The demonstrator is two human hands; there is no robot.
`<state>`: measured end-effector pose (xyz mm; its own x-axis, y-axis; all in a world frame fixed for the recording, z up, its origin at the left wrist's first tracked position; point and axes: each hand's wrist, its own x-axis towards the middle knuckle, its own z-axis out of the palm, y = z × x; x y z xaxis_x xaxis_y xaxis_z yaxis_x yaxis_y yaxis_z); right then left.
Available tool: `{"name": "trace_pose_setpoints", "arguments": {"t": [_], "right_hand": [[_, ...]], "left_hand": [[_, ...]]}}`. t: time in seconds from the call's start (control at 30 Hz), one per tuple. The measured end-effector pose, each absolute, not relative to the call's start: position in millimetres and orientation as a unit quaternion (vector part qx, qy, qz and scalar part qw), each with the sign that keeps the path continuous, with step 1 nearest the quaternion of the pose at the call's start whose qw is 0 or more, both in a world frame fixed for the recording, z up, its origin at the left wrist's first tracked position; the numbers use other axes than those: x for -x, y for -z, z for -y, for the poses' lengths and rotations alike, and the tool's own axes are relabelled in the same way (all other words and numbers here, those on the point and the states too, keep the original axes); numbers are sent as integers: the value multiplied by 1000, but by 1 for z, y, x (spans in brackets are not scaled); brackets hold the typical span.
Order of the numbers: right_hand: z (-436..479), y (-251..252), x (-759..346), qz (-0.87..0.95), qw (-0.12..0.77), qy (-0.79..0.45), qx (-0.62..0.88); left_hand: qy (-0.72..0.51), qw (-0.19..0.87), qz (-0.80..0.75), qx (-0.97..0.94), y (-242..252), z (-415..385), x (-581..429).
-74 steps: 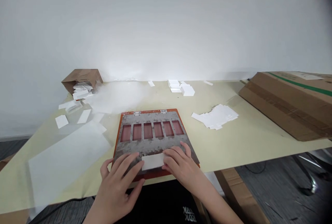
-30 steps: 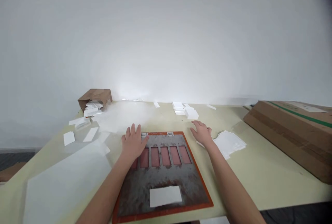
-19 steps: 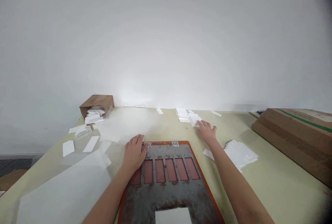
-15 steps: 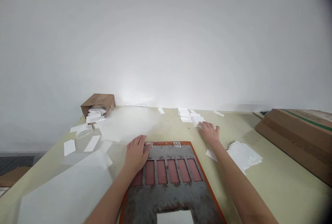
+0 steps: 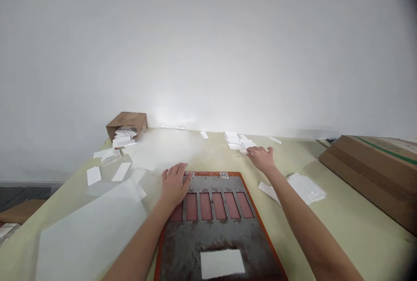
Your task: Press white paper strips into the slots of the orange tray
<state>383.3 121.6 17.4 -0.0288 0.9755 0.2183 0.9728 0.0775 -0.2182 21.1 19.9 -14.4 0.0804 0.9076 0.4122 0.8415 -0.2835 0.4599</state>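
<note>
Resting over upper-left corner of plate [image 5: 221, 235], lower center of frame: left hand [image 5: 174, 184], thumb apart from fingers. Right hand [image 5: 261, 159] bent at cards [image 5: 245, 142], just right of center; grip unclear. Cards likely light, stiffish, slippery; best pinched by edges.

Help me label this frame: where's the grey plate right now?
In the head view, the grey plate lies at bottom centre, its far-left corner hidden by the left hand.

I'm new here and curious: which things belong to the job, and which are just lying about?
Seemingly in use:
slotted board, left hand at its corner
white pieces by the right hand
white card on the board

Probably just lying about:
small carton
large carton
pale sheet
</note>
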Motion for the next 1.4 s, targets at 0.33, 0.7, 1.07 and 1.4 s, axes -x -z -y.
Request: {"name": "trace_pose_setpoints", "arguments": {"t": [0.33,0.7,1.07,1.4], "right_hand": [[-62,1,-213,754,336,-314,469],[-48,14,-184,757,424,-270,417],[-36,13,-192,816,415,-94,391],[-35,15,-193,806,448,-81,379]], "left_hand": [[-420,178,-516,-725,15,-22,-1],[-485,250,-488,-681,31,-34,12],[-501,275,-494,-655,34,-39,12],[-506,274,-496,-650,40,-40,11]]}}
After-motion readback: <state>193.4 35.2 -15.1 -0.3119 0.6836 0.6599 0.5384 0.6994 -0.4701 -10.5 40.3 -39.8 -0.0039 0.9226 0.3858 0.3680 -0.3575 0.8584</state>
